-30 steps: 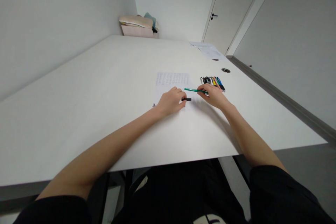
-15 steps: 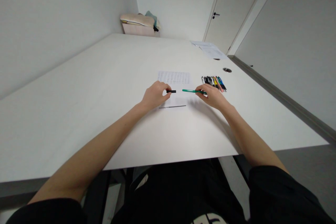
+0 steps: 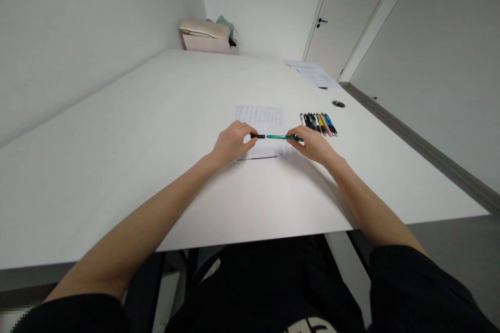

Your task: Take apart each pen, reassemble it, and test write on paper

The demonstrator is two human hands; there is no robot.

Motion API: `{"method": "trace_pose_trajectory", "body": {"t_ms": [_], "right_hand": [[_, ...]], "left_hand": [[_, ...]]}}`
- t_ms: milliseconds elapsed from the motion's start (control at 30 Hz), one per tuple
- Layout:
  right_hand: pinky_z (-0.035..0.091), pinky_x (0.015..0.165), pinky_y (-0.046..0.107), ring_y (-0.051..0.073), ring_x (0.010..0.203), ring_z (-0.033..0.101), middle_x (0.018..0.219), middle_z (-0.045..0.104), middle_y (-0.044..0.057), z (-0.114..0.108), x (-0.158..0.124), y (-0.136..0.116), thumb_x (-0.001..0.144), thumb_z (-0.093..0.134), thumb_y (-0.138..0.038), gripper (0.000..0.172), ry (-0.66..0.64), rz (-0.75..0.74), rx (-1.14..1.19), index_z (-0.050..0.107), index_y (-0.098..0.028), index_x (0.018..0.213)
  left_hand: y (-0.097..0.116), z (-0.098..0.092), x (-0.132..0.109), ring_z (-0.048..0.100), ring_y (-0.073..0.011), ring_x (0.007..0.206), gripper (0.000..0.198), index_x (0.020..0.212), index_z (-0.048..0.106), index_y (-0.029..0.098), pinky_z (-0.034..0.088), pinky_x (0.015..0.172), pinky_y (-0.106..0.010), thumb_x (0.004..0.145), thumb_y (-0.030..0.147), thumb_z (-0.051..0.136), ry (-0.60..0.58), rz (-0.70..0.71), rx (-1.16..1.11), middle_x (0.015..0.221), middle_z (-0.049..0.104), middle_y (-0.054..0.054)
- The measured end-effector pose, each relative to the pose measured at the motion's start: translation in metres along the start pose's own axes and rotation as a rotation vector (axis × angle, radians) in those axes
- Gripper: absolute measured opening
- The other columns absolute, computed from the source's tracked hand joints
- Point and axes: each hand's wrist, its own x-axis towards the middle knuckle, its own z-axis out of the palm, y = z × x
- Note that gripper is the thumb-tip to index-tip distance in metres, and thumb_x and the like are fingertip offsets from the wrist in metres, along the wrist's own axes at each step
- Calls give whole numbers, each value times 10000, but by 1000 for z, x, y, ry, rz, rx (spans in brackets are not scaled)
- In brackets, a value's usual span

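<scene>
My left hand (image 3: pixel 232 141) pinches a small black pen cap (image 3: pixel 258 136) just above a printed sheet of paper (image 3: pixel 260 115). My right hand (image 3: pixel 312 144) grips a green pen (image 3: pixel 282 137) by its rear end, the pen lying level and pointing left. The cap's open end meets the pen's tip between the two hands. A thin dark rod (image 3: pixel 262 157) lies on the sheet's near edge below the hands.
A row of several coloured pens (image 3: pixel 318 123) lies right of the sheet on the white table (image 3: pixel 136 140). Farther back are loose papers (image 3: pixel 310 74) and a round cable hole (image 3: pixel 338 104). A pink box with cushions (image 3: pixel 207 36) stands in the far corner. A door (image 3: pixel 347 10) is at the back right.
My left hand lifted the black cap off the sheet and moved left, then the cap and the green pen's tip came together. A thin dark rod came into view on the sheet.
</scene>
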Motion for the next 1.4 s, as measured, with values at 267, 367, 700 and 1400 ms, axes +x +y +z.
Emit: {"method": "trace_pose_trajectory", "body": {"t_ms": [267, 367, 700, 1400], "right_hand": [[445, 696, 293, 175, 793, 585, 933, 619, 70, 1, 0, 0, 872, 451, -280, 160, 1, -1, -6, 564, -203, 954], [445, 698, 297, 177, 794, 585, 928, 620, 69, 2, 0, -1, 872, 453, -277, 157, 2, -3, -16, 565, -204, 955], [447, 698, 294, 176, 791, 586, 933, 624, 66, 1, 1, -4, 867, 459, -262, 151, -16, 7, -27, 567, -205, 957], [439, 686, 274, 163, 775, 584, 914, 623, 60, 10, 5, -13, 868, 456, -270, 160, -31, -66, -19, 570, -204, 959]], "left_hand": [[3, -1, 0, 540, -167, 841, 143, 887, 627, 202, 434, 731, -292, 802, 263, 529, 6, -5, -46, 896, 663, -17], [4, -2, 0, 541, -165, 828, 140, 882, 629, 202, 433, 725, -292, 798, 259, 533, 5, -18, -64, 885, 665, -14], [7, -1, 0, 547, -169, 829, 152, 887, 628, 193, 434, 732, -300, 804, 262, 522, -17, 18, -61, 899, 668, -27], [17, 4, -3, 537, -170, 880, 141, 881, 629, 207, 435, 749, -288, 821, 273, 520, -42, 41, -80, 884, 655, -16]]}}
